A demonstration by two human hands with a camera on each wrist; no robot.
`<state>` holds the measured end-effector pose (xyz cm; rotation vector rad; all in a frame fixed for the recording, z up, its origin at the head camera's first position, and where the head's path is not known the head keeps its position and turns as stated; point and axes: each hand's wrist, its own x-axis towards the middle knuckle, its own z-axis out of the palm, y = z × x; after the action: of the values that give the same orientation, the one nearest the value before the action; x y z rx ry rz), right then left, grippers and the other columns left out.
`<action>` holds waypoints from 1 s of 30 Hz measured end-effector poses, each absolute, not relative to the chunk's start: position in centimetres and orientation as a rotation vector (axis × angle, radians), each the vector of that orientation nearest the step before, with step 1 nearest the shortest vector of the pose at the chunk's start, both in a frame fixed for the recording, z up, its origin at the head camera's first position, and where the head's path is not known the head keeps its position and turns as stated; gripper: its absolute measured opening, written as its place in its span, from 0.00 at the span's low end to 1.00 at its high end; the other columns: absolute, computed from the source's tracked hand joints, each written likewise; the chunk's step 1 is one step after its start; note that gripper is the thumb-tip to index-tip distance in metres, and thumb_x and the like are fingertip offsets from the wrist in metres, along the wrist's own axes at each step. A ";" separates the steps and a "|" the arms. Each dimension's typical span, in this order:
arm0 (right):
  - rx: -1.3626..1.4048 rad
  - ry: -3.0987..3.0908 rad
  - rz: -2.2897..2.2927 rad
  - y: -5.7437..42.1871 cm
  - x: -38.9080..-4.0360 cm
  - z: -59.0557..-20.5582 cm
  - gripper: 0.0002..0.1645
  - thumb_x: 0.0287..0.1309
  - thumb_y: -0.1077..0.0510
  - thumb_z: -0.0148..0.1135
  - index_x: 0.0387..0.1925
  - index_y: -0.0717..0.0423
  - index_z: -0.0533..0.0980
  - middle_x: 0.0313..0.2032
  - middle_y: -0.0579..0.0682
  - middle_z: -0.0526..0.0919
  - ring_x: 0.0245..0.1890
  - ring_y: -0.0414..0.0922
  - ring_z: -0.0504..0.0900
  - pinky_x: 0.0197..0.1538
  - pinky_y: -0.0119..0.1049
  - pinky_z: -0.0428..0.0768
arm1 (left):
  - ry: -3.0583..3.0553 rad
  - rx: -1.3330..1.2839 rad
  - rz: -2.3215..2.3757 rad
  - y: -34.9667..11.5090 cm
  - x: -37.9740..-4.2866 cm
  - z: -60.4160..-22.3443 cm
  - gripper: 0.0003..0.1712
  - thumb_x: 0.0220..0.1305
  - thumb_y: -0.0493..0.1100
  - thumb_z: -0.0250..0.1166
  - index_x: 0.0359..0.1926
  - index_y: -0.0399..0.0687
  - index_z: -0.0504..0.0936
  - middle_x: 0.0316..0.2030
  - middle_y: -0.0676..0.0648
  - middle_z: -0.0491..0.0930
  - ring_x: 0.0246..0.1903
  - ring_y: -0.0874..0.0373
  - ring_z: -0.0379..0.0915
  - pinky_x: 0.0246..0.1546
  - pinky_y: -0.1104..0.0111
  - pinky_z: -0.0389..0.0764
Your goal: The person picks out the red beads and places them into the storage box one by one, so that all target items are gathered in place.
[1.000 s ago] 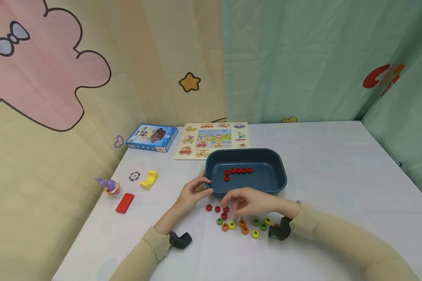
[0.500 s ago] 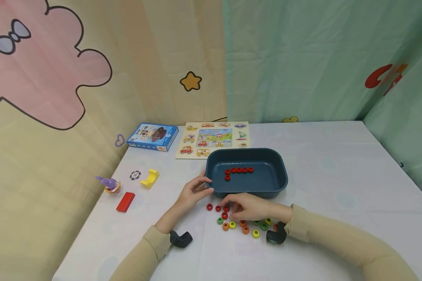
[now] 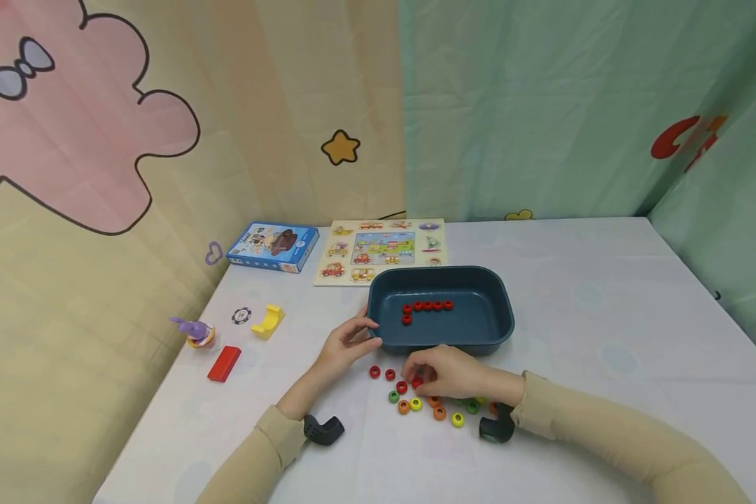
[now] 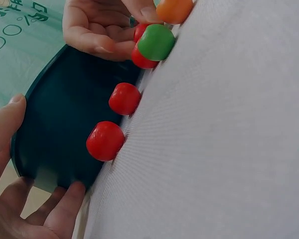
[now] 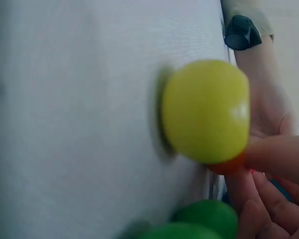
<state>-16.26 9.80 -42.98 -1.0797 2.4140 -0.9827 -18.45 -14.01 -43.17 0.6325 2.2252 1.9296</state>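
Note:
My left hand [image 3: 348, 343] holds the left end of a dark blue tray [image 3: 498, 334], thumb and fingers spread around its corner. Inside the tray lie several red beads [image 3: 428, 306]. In front of it, my right hand [image 3: 453, 374] pinches a red bead [image 3: 417, 382] between thumb and fingertips, low over the table. Three more red beads [image 3: 374, 372] lie to its left. The left wrist view shows a green bead [image 4: 157, 43] partly covering the pinched one. Close to the right wrist camera are a yellow bead [image 5: 207, 112] and green beads [image 5: 209, 216].
Orange beads [image 3: 439, 413] and others lie around and beneath the right hand. A picture puzzle board [image 3: 327, 274] and a blue box [image 3: 273, 246] stand behind. At the left are a yellow block [image 3: 268, 323], a red block [image 3: 224, 364], a poker chip [image 3: 241, 316] and a purple figure [image 3: 195, 332].
My right hand has come down to the beads and taken a red one between its fingers, shifting it slightly right and toward me. The left hand stays at the tray.

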 end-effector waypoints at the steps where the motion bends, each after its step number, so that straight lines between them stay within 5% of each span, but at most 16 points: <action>1: -1.079 2.401 -1.002 9.9 -16.2 -42.7 0.14 0.47 0.57 0.67 0.38 0.44 0.76 0.29 0.35 0.77 0.19 0.32 0.72 0.24 0.27 0.75 | 2.225 0.632 1.927 -14.0 -18.4 -43.2 0.18 0.56 0.38 0.62 0.45 0.30 0.72 0.65 0.42 0.52 0.64 0.51 0.48 0.56 0.55 0.62; 8: -1.182 2.374 -1.082 10.6 -16.7 -37.6 0.16 0.43 0.56 0.69 0.38 0.47 0.77 0.27 0.37 0.78 0.18 0.35 0.71 0.21 0.29 0.73 | 2.234 0.648 1.928 -14.2 -18.5 -42.8 0.19 0.57 0.37 0.62 0.46 0.28 0.71 0.65 0.41 0.51 0.64 0.51 0.48 0.56 0.55 0.62; 14: -1.315 2.409 -1.024 11.2 -21.7 -34.7 0.16 0.44 0.55 0.69 0.39 0.46 0.77 0.30 0.38 0.78 0.19 0.38 0.70 0.21 0.31 0.72 | 2.258 0.626 1.914 -14.2 -18.6 -42.9 0.17 0.56 0.38 0.62 0.44 0.33 0.73 0.65 0.43 0.52 0.64 0.54 0.47 0.57 0.56 0.62; 21: -1.186 2.351 -0.949 11.1 -27.2 -36.7 0.18 0.45 0.61 0.68 0.41 0.52 0.76 0.34 0.46 0.80 0.19 0.41 0.72 0.23 0.33 0.74 | 2.251 0.621 1.909 -14.1 -18.4 -43.3 0.18 0.56 0.39 0.63 0.45 0.32 0.72 0.65 0.44 0.52 0.64 0.53 0.46 0.57 0.56 0.61; 30: -1.052 2.321 -0.894 10.9 -29.1 -39.6 0.18 0.41 0.65 0.69 0.38 0.56 0.77 0.32 0.46 0.81 0.22 0.41 0.74 0.26 0.32 0.75 | 2.250 0.636 1.895 -14.0 -18.4 -43.4 0.20 0.56 0.41 0.63 0.46 0.31 0.71 0.65 0.43 0.52 0.64 0.54 0.45 0.58 0.56 0.60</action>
<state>-29.08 10.87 -39.56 -1.0518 2.3214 -0.8937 -18.45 -14.01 -43.37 0.6356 2.2501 1.8954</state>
